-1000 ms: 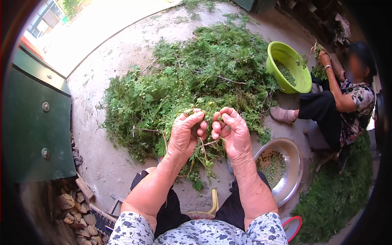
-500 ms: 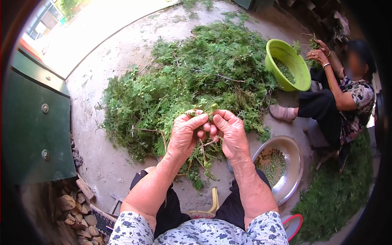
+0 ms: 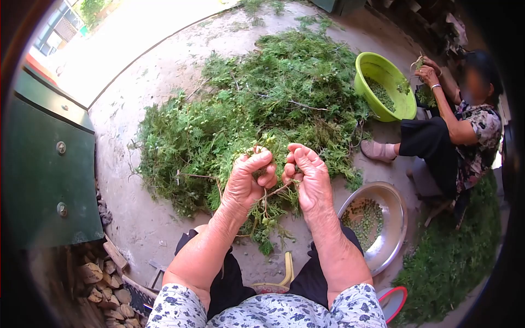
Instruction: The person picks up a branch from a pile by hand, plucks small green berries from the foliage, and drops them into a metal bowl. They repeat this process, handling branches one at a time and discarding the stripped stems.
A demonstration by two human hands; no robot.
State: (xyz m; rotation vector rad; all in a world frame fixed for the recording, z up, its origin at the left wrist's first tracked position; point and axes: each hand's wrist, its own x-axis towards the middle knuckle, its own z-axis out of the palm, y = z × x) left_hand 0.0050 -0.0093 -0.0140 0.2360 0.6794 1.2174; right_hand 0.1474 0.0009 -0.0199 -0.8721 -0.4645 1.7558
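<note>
My left hand (image 3: pixel 247 176) is closed round a leafy evergreen sprig (image 3: pixel 266 221), which looks like cypress. Its stems and small green cones show above the thumb and hang below the palm. Just to the right, my right hand (image 3: pixel 310 177) has its fingers curled, thumb and forefinger close together. Something dark green shows in its palm, but the fingers mostly hide it. A thin brown twig runs between the two hands. Beyond them spreads a large heap of cut evergreen branches (image 3: pixel 295 71). Beside my right forearm stands a metal basin (image 3: pixel 398 218) with green cones in it.
A co-worker (image 3: pixel 459 126) sits at the right, holding a sprig over a lime-green basin (image 3: pixel 406 106) of cones. More greenery (image 3: pixel 454 262) lies at the lower right, near a red-rimmed container (image 3: pixel 403 300). Firewood (image 3: pixel 109 295) and a green metal panel (image 3: pixel 49 169) are at the left.
My right hand has drawn slightly away from the sprig's top, leaving a gap between my hands. My left hand keeps its hold. The co-worker's hands have shifted a little.
</note>
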